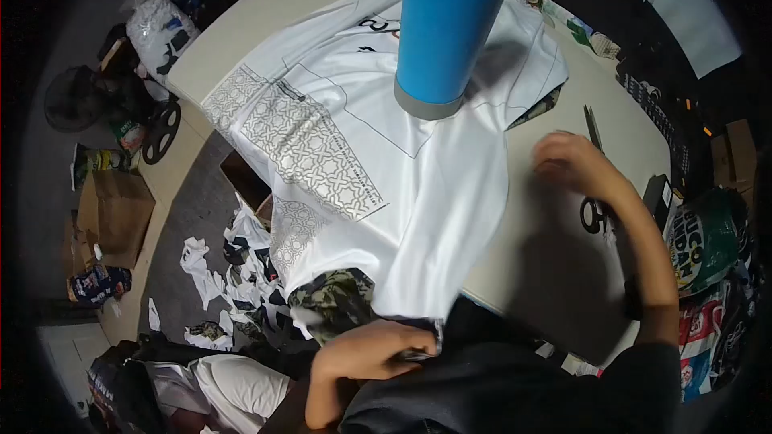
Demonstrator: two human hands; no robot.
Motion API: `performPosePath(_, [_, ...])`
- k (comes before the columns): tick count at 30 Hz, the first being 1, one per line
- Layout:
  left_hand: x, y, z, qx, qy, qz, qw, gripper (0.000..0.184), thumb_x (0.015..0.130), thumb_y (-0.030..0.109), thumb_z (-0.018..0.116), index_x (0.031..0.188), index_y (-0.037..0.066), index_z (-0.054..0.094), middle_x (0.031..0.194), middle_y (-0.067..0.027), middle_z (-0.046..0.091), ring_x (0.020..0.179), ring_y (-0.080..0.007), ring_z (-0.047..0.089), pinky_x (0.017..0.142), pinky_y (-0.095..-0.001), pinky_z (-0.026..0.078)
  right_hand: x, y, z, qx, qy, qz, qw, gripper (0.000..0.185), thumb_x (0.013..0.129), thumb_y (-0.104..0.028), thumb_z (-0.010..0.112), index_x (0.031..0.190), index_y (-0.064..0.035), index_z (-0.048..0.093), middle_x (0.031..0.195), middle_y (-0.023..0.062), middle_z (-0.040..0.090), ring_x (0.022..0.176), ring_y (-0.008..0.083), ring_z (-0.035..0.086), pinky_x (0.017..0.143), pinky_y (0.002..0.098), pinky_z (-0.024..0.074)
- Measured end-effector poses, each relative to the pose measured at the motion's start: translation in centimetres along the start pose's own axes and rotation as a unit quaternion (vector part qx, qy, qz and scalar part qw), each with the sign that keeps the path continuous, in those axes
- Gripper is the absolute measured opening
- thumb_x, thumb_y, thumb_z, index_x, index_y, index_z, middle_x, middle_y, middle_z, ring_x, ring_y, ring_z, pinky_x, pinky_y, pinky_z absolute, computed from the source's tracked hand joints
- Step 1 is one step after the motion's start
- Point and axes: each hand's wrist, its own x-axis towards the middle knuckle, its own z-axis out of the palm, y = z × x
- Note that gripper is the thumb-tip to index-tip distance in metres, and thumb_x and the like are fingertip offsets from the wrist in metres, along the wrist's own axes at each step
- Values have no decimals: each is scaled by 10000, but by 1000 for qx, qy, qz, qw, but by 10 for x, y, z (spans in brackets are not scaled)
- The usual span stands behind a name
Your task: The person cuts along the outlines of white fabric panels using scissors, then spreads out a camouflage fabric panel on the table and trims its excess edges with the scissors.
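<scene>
A white jersey (434,217) with black lettering and a grey geometric pattern is spread over the table and hangs past its near edge. On top of it stands a tall blue bottle (454,24) with a grey base. My left hand (374,350) is closed at the jersey's lower end; a small dark, shiny thing shows at its fingertips, too unclear to name. Camouflage fabric (334,305) hangs just beyond that hand. Above the table's right side is my right hand (571,162), its curled fingers blurred. Black-handled scissors (593,215) lie beneath my right wrist, partly hidden.
The pale table (241,36) curves around the work. Fabric scraps (241,265) litter the floor at left, near a cardboard box (117,213). A fan (76,96) and a stuffed white bag (157,28) are farther back. Printed bags (708,253) crowd the right side.
</scene>
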Motion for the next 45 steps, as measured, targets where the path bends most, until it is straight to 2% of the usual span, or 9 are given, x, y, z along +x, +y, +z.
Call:
performPosePath(7, [29,13,-18,12,300,110,947,355,789,112,637,1128,33,568,1066,-142,608,953,-297,582,849,-360,444,-122,-23,52,-103,236,234,938,354,834,-141,531,1154,8,500,1159,174,535,1028,320,520,919,345,393])
performPosePath(9, [62,16,-21,431,453,4,780,454,824,238,603,1201,7,500,1252,-190,482,1139,-338,473,958,-422,366,-131,-26,72,-101,280,255,920,320,820,-125,561,1083,50,508,1072,173,543,916,314,541,823,352,435])
performPosePath(21, [86,47,33,399,433,-56,806,327,786,144,560,1018,-76,493,982,-170,501,878,-265,509,765,-329,424,-149,-26,37,169,100,332,923,246,857,-227,522,912,13,521,649,69,512,522,166,473,468,279,400])
performPosePath(24, [102,36,24,457,440,-2,773,242,778,83,538,978,-51,505,825,-111,502,695,-203,519,624,-283,437,-160,-21,37,540,111,265,791,246,856,-225,488,940,0,542,615,46,516,463,130,441,398,243,351])
performPosePath(28, [107,42,26,383,428,-17,818,228,756,73,539,958,-27,508,753,-74,490,589,-171,503,534,-256,422,-216,-28,50,527,116,306,784,142,869,-131,443,907,-40,545,699,44,587,418,138,455,371,223,302])
performPosePath(31, [115,38,31,365,416,-29,832,237,753,71,536,972,-14,507,754,-59,497,551,-164,505,497,-253,416,-250,5,55,694,-174,528,458,282,924,-252,402,986,-28,561,765,63,609,450,152,498,357,248,301])
performPosePath(34, [124,32,36,425,391,-42,815,281,765,78,525,1035,4,502,831,-50,532,542,-177,528,477,-268,415,-204,-8,36,583,-223,630,461,276,894,-214,451,1072,-26,548,779,69,608,456,144,498,374,250,325])
performPosePath(39, [128,33,37,489,355,-50,795,282,764,79,532,1036,11,505,826,-44,538,558,-132,528,490,-241,426,-136,-6,38,546,-303,249,740,447,749,-5,564,1188,-73,518,741,10,572,495,95,464,450,210,340])
performPosePath(45, [119,22,33,481,413,-8,773,226,718,63,544,938,27,509,711,-30,458,480,-98,444,438,-219,393,-123,0,39,496,-383,421,655,486,729,-49,639,1196,-65,508,758,-12,550,560,84,447,507,210,348])
